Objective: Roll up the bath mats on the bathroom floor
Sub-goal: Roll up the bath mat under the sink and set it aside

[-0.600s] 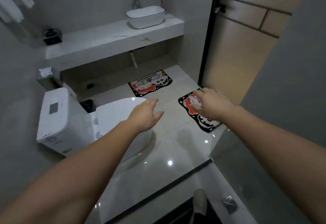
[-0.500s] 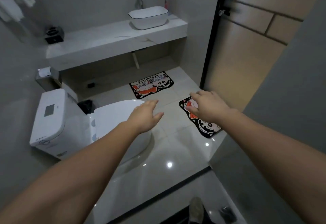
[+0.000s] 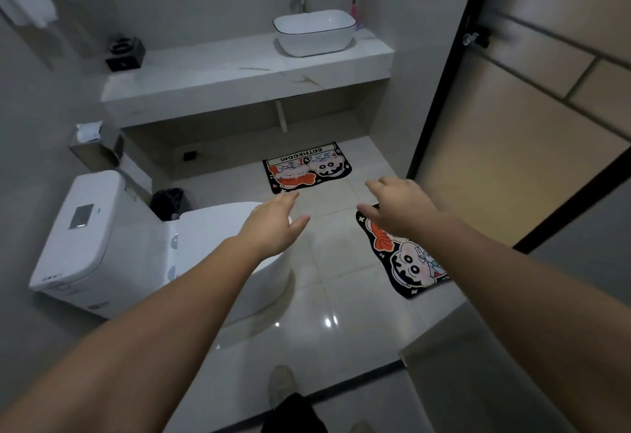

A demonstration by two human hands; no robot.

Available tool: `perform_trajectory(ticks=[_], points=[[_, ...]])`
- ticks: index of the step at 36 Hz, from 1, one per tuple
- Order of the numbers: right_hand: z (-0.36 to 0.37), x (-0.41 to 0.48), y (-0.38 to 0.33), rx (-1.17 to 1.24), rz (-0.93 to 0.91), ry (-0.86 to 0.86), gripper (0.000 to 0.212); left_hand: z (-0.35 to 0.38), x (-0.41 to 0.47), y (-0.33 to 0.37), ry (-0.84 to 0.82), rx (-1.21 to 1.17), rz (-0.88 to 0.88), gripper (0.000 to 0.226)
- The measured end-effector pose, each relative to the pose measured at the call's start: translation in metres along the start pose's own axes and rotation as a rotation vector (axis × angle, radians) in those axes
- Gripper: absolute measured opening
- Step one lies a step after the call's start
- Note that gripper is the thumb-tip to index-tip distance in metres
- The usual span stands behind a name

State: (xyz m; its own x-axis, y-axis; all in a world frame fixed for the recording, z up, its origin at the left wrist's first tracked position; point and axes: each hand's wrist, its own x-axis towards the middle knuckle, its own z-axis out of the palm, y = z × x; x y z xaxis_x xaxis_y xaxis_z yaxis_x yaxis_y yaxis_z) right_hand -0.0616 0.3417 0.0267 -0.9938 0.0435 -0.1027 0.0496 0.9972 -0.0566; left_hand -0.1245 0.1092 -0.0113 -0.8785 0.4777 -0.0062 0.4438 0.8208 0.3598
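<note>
Both arms stretch forward over the floor | left hand (image 3: 273, 224) relaxed, fingers straight, empty, in front of the toilet (image 3: 143, 248) | right hand (image 3: 399, 207) spread, empty, above the near cartoon mat (image 3: 409, 262) | far "BATHROOM" mat (image 3: 305, 167) flat below the vanity counter (image 3: 239, 70) | both mats unrolled on tile.

Glossy pale tiled floor (image 3: 327, 262).
Far mat (image 3: 307, 166) and near mat (image 3: 409, 268) lie flat on it, well apart; toilet (image 3: 102, 245) stands at left, with what may be a dark bin (image 3: 169, 202) just behind.
</note>
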Motion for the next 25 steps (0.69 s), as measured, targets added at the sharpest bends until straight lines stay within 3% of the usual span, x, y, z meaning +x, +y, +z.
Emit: perform_trajectory(ticks=[25], points=[[0.005, 0.263, 0.025, 0.053, 0.098, 0.025, 0.058, 0.002, 0.269, -0.115, -0.050, -0.066, 0.075, 0.062]])
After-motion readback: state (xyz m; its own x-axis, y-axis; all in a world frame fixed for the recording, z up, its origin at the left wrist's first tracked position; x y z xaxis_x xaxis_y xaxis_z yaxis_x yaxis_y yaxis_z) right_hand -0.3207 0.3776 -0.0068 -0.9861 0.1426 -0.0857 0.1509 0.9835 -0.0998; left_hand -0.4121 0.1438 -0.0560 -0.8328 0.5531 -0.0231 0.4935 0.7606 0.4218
